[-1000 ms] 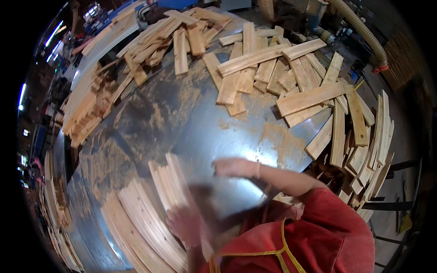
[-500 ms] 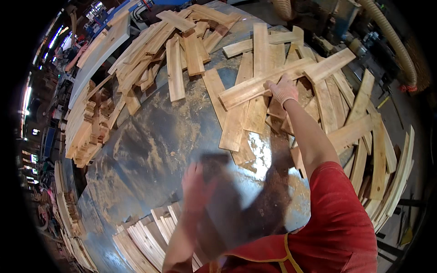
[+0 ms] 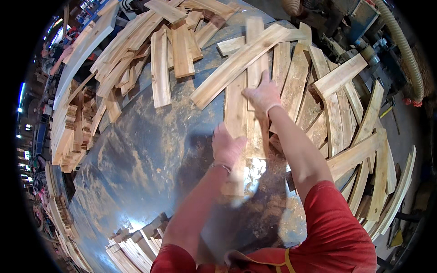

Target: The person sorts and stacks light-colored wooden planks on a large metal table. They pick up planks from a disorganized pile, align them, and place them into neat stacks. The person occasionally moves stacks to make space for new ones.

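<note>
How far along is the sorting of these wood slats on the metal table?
Done: a neat stack of slats lies at the near edge of the table, with more piled at the left rim. In hand: the left hand and right hand both rest on flat slats at the middle. Left: a large loose heap on the right and another at the far side lie unsorted.

The person wears a red short-sleeved shirt (image 3: 337, 227) whose sleeves end above the elbows, leaving both forearms bare. A thin yellow strap or trim (image 3: 287, 262) crosses the red cloth near the lower edge. The left hand (image 3: 227, 146) and the right hand (image 3: 262, 95) each wear a thin, close-fitting glove with a cuff at the wrist.
</note>
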Motion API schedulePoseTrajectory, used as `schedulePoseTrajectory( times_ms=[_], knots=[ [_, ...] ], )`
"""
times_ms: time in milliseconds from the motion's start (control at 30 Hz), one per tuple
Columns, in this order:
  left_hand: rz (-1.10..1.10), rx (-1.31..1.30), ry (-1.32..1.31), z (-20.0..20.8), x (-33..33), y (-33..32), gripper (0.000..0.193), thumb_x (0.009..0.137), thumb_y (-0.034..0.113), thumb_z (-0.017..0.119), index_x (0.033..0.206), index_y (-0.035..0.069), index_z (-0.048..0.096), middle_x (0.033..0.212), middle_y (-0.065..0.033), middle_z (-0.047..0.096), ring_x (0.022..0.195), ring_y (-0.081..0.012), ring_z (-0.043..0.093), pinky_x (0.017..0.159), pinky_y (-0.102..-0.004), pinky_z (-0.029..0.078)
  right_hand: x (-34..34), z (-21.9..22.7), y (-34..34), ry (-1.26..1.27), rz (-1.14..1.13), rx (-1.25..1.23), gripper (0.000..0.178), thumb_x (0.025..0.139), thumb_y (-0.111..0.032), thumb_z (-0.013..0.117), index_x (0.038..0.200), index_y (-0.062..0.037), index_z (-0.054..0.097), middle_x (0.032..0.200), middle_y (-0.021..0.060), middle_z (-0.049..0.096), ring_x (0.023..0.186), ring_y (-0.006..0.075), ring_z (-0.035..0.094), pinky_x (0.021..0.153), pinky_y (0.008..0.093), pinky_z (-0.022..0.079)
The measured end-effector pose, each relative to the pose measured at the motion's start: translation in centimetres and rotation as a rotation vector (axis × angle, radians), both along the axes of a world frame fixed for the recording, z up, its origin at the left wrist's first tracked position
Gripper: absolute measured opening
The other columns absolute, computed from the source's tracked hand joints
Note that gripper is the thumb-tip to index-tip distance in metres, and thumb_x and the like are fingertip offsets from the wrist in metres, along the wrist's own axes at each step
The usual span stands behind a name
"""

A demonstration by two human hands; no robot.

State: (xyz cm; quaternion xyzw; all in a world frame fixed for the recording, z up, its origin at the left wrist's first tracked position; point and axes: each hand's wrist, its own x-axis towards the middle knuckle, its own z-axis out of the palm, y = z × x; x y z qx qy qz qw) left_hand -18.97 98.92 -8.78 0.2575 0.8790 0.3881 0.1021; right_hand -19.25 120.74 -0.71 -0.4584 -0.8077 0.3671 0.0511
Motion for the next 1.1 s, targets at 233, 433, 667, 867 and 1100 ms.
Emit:
schedulePoseTrajectory(
  times_ms=[233, 433, 667, 867, 1100],
  knots=[
    [-0.113, 0.054, -0.645, 4.3, 20.2, -11.5, 0.1, 0.081, 0.02, 0.083, 0.162, 0.001, 0.028, 0.148, -0.0311, 0.05, 0.139, -0.0478, 0.051, 0.117, -0.0514, 0.044, 11.4, -1.7, -11.1, -0.03, 0.395, 0.017, 0.109, 0.073, -0.04, 0.08, 0.166, -0.012, 0.032, 0.148, 0.0301, 0.053, 0.136, 0.0469, 0.056, 0.113, 0.0488, 0.049],
    [-0.529, -0.089, -0.601, 5.2, 28.0, -28.9, 0.077, 0.092, 0.036, 0.073, 0.157, 0.003, 0.047, 0.153, -0.0258, 0.055, 0.146, -0.0429, 0.049, 0.122, -0.0468, 0.04, 26.1, 1.0, -20.9, -0.33, 0.663, 0.15, 0.103, 0.072, -0.035, 0.083, 0.163, -0.0127, 0.038, 0.147, 0.0283, 0.054, 0.135, 0.0478, 0.055, 0.115, 0.0518, 0.046],
    [0.155, -0.668, 0.165, 10.5, 34.6, -45.7, 0.094, 0.083, 0.048, 0.081, 0.159, 0.005, 0.046, 0.164, -0.0236, 0.042, 0.153, -0.0478, 0.036, 0.124, -0.0614, 0.03, 21.4, 2.6, -31.0, 0.16, 1.201, 0.794, 0.077, 0.085, -0.025, 0.075, 0.157, -0.0175, 0.048, 0.157, 0.0185, 0.049, 0.146, 0.0427, 0.045, 0.116, 0.0562, 0.041],
    [0.48, -0.693, -0.11, 10.7, 36.9, -54.9, 0.105, 0.083, 0.056, 0.08, 0.163, 0.003, 0.037, 0.167, -0.0249, 0.036, 0.148, -0.0482, 0.043, 0.118, -0.0606, 0.039, 14.6, 3.3, -34.9, -0.426, 1.22, 0.722, 0.089, 0.079, -0.041, 0.079, 0.16, -0.0204, 0.047, 0.149, 0.0166, 0.059, 0.139, 0.0397, 0.054, 0.113, 0.0453, 0.047],
    [0.554, -0.266, -0.233, 10.2, 37.5, -59.4, 0.104, 0.086, 0.043, 0.08, 0.163, -0.005, 0.03, 0.158, -0.0309, 0.047, 0.135, -0.0481, 0.057, 0.112, -0.0492, 0.049, 28.1, 0.6, -38.3, -0.056, 1.034, -0.039, 0.08, 0.079, -0.058, 0.078, 0.14, -0.006, 0.069, 0.123, 0.0229, 0.075, 0.111, 0.0362, 0.071, 0.1, 0.0426, 0.054]
  ],
)
